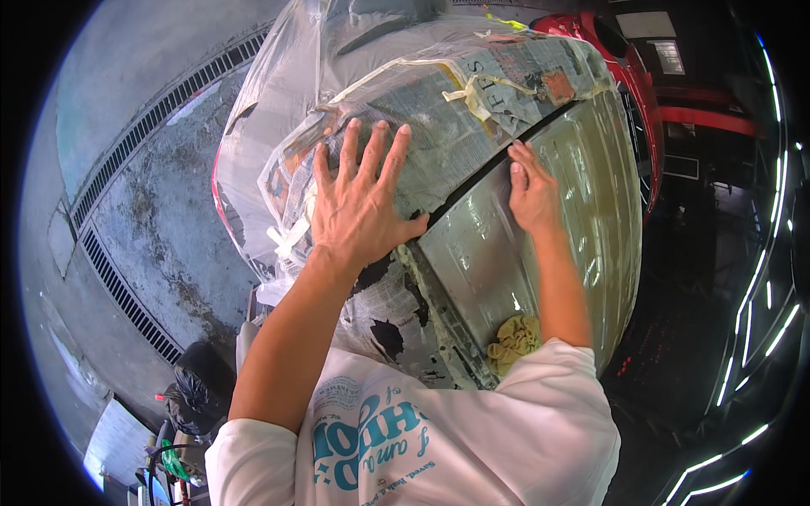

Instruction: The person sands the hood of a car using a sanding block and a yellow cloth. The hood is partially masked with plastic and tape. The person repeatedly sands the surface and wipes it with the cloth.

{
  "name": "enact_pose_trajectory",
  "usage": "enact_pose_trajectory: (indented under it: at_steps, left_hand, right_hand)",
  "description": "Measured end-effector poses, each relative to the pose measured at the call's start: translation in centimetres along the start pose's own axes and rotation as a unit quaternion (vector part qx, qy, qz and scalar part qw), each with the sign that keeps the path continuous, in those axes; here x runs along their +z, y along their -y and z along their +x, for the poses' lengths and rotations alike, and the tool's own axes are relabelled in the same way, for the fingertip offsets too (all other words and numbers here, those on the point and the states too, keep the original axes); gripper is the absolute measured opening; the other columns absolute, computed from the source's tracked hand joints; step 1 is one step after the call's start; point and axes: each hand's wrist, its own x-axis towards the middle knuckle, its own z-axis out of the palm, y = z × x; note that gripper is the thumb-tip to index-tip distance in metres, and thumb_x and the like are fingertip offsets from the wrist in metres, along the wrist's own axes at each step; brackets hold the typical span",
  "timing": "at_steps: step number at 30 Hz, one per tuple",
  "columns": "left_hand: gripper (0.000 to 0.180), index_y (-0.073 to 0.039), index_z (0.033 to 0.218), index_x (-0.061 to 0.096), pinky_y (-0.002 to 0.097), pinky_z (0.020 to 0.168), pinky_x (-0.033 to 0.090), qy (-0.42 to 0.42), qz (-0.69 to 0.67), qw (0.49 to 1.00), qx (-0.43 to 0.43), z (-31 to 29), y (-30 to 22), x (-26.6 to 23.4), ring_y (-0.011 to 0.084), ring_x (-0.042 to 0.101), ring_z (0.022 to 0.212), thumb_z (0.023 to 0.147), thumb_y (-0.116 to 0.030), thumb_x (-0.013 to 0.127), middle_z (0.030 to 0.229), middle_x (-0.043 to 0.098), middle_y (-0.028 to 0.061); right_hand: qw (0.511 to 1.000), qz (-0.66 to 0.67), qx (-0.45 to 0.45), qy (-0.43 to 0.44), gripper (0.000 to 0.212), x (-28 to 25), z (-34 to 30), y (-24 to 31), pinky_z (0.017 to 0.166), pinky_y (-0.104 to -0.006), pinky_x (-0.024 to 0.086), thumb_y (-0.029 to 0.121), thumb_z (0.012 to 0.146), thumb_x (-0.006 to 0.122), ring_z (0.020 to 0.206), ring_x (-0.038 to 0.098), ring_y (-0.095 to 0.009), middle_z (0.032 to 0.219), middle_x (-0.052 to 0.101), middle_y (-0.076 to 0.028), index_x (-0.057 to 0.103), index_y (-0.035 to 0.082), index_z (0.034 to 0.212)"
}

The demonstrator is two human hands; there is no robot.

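Note:
My left hand (359, 202) lies with fingers spread on newspaper masking (422, 105) that covers part of a car body. Its thumb reaches to the dark gap along the bare panel. My right hand (535, 192) rests at that panel's edge by the gap, fingers pressed together and thumb drawn in; whatever they may hold is hidden. Shiny and apparently wet, the bare panel (474, 249) is greyish to brown-green. A crumpled yellowish cloth (513, 341) sits on it close to my right upper arm. Loose strips of tape (474, 94) cling to the newspaper.
Clear plastic sheeting (283, 76) drapes the car's far left side. Torn masking paper (386, 336) lies close to my body. A red car (645, 118) stands beyond at the right. On the left floor runs a drain grate (126, 291), with a black bag (192, 403) nearer me.

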Motion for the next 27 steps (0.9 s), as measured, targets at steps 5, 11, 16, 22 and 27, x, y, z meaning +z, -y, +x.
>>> enact_pose_trajectory:
  at_steps: [5,11,16,22,27]
  left_hand:
    - [0.122,-0.026,0.171,0.027,0.0676,0.130,0.017,0.002,0.002,1.000,0.025,0.0,-0.4,0.2,0.0368,0.023,0.163,0.071,-0.057,0.088,0.172,0.037,0.0087]
    - [0.122,-0.027,0.171,0.028,0.0685,0.130,0.019,-0.026,0.006,1.000,0.012,-0.2,0.4,0.2,0.0370,0.024,0.163,0.070,-0.057,0.089,0.172,0.037,0.0088]
    - [0.123,-0.027,0.171,0.028,0.0684,0.129,0.019,0.000,-0.007,1.000,0.025,0.4,-0.1,0.3,0.0379,0.024,0.163,0.069,-0.056,0.089,0.172,0.036,0.0095]
    - [0.122,-0.028,0.172,0.026,0.0675,0.130,0.016,0.000,-0.002,1.000,0.009,0.4,0.1,0.3,0.0366,0.021,0.164,0.070,-0.055,0.089,0.173,0.035,0.0079]
    - [0.117,-0.027,0.172,0.023,0.0704,0.129,0.016,0.014,0.002,1.000,0.019,0.5,-0.2,0.2,0.0397,0.020,0.164,0.077,-0.061,0.083,0.173,0.034,0.0112]
  right_hand:
    - [0.988,-0.072,0.137,-0.014,0.039,-2.2,4.2,-10.0,0.113,-0.0464,0.052,0.024,0.112,0.050,0.135,0.063,-0.041,0.140,0.069,-0.022,0.072,-0.003,0.128]
    - [0.997,-0.069,-0.025,-0.016,0.035,0.5,1.9,-4.6,0.113,-0.0484,0.051,0.022,0.111,0.053,0.134,0.063,-0.044,0.138,0.069,-0.024,0.072,-0.003,0.127]
    - [0.996,-0.087,0.005,-0.015,0.034,-2.0,3.5,-9.3,0.111,-0.0483,0.052,0.021,0.111,0.055,0.133,0.063,-0.044,0.137,0.069,-0.025,0.071,-0.004,0.128]
    - [0.998,-0.017,-0.056,-0.007,0.034,-0.3,0.5,-2.2,0.115,-0.0460,0.050,0.020,0.112,0.053,0.138,0.061,-0.041,0.139,0.069,-0.023,0.070,-0.003,0.131]
    - [0.999,-0.043,-0.023,-0.019,0.034,-1.2,2.3,-7.8,0.116,-0.0454,0.049,0.022,0.113,0.053,0.139,0.061,-0.040,0.141,0.069,-0.021,0.071,0.000,0.132]
